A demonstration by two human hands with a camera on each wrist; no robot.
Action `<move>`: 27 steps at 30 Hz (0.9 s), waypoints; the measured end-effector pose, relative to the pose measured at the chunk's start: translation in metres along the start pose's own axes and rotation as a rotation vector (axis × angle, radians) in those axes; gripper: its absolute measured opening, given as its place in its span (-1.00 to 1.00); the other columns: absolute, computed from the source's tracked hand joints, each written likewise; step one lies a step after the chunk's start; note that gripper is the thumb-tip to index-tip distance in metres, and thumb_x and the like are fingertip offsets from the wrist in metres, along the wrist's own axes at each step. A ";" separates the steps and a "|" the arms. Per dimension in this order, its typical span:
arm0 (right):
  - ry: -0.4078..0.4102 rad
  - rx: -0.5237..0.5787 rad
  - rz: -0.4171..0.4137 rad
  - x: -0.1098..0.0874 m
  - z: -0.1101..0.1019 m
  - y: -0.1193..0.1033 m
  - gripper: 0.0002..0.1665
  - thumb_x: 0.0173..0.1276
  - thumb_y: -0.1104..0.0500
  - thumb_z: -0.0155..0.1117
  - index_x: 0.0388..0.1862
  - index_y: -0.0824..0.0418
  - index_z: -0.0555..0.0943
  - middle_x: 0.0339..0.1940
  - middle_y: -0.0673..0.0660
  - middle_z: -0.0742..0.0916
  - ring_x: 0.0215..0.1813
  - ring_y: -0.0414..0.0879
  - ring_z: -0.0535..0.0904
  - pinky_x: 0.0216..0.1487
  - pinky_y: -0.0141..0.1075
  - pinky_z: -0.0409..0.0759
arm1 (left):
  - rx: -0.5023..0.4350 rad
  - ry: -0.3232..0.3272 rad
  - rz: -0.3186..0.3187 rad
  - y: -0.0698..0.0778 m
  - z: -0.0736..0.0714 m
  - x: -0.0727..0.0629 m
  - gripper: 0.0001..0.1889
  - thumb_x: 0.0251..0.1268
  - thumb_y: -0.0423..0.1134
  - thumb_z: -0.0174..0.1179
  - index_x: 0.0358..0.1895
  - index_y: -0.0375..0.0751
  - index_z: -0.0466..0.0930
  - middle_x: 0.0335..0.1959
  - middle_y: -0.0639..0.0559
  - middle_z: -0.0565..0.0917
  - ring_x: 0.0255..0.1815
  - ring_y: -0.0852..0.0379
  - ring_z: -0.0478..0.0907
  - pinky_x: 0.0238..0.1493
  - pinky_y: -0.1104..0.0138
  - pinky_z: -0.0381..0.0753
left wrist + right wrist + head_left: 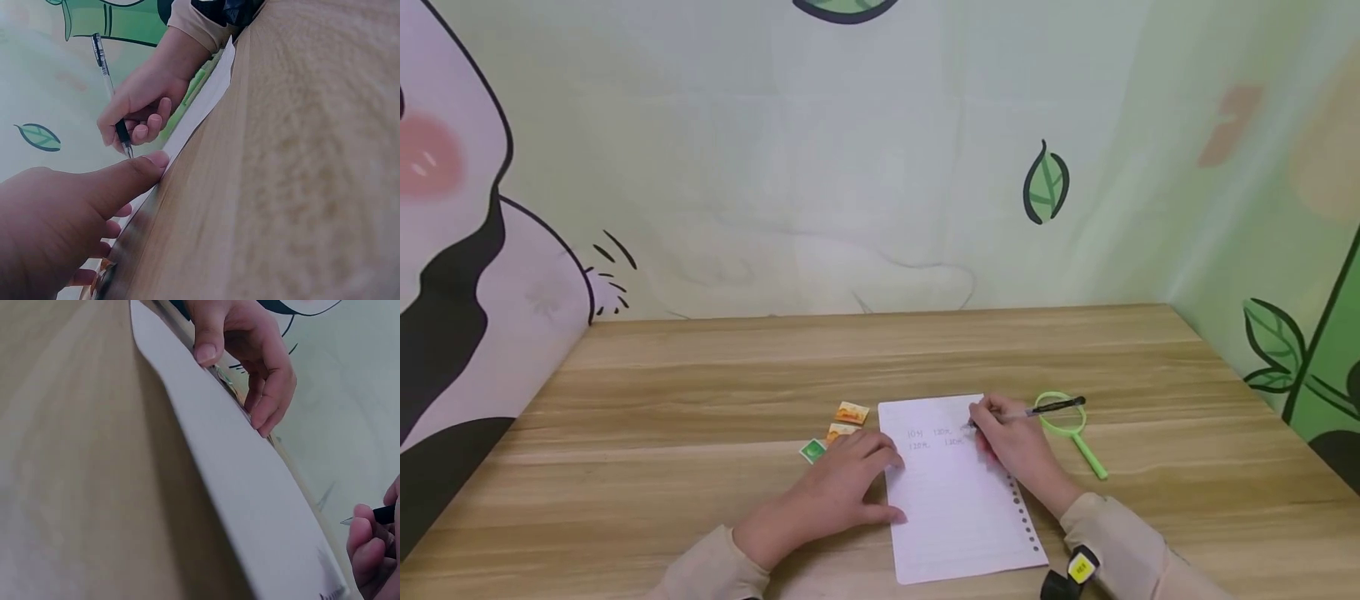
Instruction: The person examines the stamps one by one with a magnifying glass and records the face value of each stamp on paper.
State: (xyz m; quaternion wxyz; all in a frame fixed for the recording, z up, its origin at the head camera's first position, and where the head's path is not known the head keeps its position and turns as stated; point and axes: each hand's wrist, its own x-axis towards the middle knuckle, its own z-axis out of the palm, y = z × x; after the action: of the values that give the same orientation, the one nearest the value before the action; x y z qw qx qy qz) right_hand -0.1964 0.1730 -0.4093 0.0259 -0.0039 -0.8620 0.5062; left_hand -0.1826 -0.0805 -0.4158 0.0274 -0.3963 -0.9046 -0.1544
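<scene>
A white sheet of paper (958,517) with punched holes down its right edge lies on the wooden table. Handwriting in two short rows, with numbers such as 120, stands near its top. My right hand (1018,446) grips a pen (1060,405) over the upper right of the sheet, its tip at or just above the paper. The left wrist view shows the pen (105,69) held in curled fingers. My left hand (842,487) rests on the paper's left edge, thumb and fingers spread. In the right wrist view the left hand (256,356) touches the sheet's far edge.
Two orange stamp-like cards (852,412) and a green one (812,451) lie left of the paper, partly behind the left hand. A green magnifying glass (1090,456) lies to the right, beside the right hand. A printed backdrop (850,167) stands behind the table (662,500).
</scene>
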 end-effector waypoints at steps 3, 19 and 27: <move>-0.032 -0.015 -0.006 0.001 -0.003 -0.002 -0.79 0.42 0.14 0.04 -0.30 0.27 0.52 -0.68 0.04 0.56 -0.71 -0.19 0.39 -0.71 -0.39 0.36 | 0.001 0.005 0.002 0.000 0.000 -0.001 -0.46 0.05 0.22 0.32 0.02 -0.03 0.53 0.06 0.08 0.52 0.18 0.09 0.42 0.30 0.13 0.40; -0.227 -0.106 -0.059 0.000 -0.027 -0.016 -0.80 0.39 0.17 0.15 -0.15 0.29 0.44 -0.48 0.17 0.63 -0.56 -0.10 0.49 -0.69 -0.39 0.42 | 0.005 0.012 0.004 0.000 -0.001 0.000 -0.46 0.04 0.22 0.33 0.01 -0.03 0.53 0.05 0.10 0.51 0.19 0.12 0.41 0.30 0.15 0.39; -0.287 -0.091 -0.062 0.001 -0.043 -0.027 -0.70 0.46 0.11 0.10 -0.08 0.34 0.41 -0.48 0.25 0.68 -0.60 -0.03 0.60 -0.73 -0.33 0.51 | 0.004 0.012 0.008 0.000 -0.001 -0.001 -0.46 0.04 0.21 0.33 0.01 -0.02 0.53 0.04 0.12 0.50 0.17 0.14 0.41 0.26 0.18 0.42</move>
State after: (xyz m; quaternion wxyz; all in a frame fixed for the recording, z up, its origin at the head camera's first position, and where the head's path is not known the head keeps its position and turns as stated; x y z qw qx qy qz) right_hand -0.1949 0.1978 -0.3647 -0.0821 0.0937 -0.8787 0.4608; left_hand -0.1824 -0.0815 -0.4152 0.0343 -0.3989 -0.9032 -0.1549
